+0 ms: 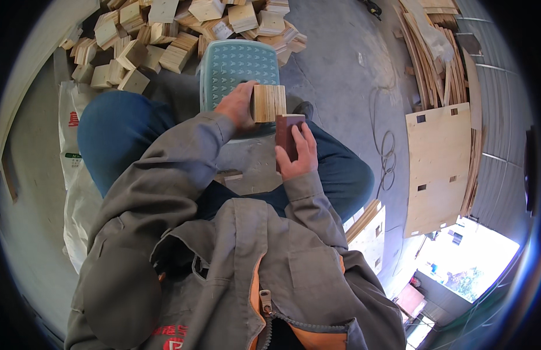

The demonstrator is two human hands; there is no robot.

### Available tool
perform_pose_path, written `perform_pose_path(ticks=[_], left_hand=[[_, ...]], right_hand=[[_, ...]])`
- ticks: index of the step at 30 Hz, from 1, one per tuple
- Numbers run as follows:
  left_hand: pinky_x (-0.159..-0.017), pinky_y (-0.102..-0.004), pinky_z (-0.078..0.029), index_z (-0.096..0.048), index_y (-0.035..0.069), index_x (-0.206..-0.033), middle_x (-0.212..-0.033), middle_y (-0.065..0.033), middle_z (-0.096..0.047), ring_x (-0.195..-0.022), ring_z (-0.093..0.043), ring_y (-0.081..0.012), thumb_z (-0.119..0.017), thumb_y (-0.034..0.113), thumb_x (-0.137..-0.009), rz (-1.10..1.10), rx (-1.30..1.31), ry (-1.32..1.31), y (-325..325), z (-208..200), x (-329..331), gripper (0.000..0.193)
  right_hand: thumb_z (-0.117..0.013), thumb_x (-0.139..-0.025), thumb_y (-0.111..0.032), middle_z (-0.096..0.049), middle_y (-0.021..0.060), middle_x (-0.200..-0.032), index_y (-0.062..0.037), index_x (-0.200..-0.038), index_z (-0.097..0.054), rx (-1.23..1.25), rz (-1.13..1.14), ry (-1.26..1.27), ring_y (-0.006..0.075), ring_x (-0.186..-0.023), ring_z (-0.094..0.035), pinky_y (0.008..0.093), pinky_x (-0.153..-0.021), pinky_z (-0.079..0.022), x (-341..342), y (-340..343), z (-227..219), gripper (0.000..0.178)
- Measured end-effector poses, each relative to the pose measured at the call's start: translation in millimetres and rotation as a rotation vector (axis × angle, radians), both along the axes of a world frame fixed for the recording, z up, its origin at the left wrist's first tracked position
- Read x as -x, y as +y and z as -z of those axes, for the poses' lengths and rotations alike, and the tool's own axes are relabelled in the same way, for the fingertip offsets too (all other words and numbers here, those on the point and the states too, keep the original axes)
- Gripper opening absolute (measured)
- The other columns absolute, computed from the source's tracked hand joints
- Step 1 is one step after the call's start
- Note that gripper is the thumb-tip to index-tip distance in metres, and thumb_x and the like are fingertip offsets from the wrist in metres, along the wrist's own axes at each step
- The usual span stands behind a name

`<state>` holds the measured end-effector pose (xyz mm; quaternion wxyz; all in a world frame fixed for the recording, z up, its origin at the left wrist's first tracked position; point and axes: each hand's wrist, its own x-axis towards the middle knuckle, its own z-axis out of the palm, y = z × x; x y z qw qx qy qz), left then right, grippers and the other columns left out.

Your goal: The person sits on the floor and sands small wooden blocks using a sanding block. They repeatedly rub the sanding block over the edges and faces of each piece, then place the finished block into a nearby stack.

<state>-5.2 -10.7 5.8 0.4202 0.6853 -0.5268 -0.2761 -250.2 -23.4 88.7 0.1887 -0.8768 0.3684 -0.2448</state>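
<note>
Left hand (238, 108) grips a wood block (270, 104) by a green stool (235, 63); right hand (301, 153) holds a brown bar (285, 135) close to the block; other blocks (178, 52) lie heaped beyond.

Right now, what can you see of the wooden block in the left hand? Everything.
The wooden block is small, squarish and pale tan, with darker stripes on the visible face, like layered plywood. The left hand grips its left side. It appears in front of the teal stool; whether it rests there is unclear. A brown block overlaps its lower right corner in view; contact can't be confirmed.
</note>
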Motion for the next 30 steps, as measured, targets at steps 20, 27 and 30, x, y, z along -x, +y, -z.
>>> perform_pose_path(ticks=[20,27,30], left_hand=[[-0.108,-0.047,-0.051,-0.045,0.01,-0.149,-0.14,-0.0202,-0.058,-0.131,-0.058,-0.0421,-0.091,0.026,-0.068,-0.014,-0.031,0.026,8,-14,-2,0.094],[-0.111,-0.0455,-0.049,-0.044,0.012,-0.151,-0.144,-0.0195,-0.057,-0.134,-0.057,-0.041,-0.094,0.031,-0.067,-0.018,-0.037,0.041,5,-3,-1,0.099],[-0.113,-0.0432,-0.048,-0.043,0.01,-0.149,-0.144,-0.0205,-0.054,-0.135,-0.055,-0.0398,-0.095,0.025,-0.064,-0.008,-0.087,0.041,3,-8,1,0.101]], right_hand=[[-0.076,-0.086,-0.032,-0.052,0.0243,-0.155,-0.0054,-0.144,-0.063,-0.028,0.04,0.048,0.0418,-0.14,-0.052,0.0484,-0.117,-0.044,-85,-113,16,0.065],[-0.082,-0.086,-0.021,-0.053,0.0236,-0.155,-0.0053,-0.147,-0.059,-0.244,0.014,-0.105,0.0376,-0.141,-0.055,0.0442,-0.116,-0.045,-4,-26,3,0.068],[-0.083,-0.085,-0.021,-0.053,0.0228,-0.155,-0.007,-0.147,-0.06,-0.338,0.064,-0.145,0.037,-0.141,-0.055,0.0439,-0.116,-0.046,9,-12,3,0.068]])
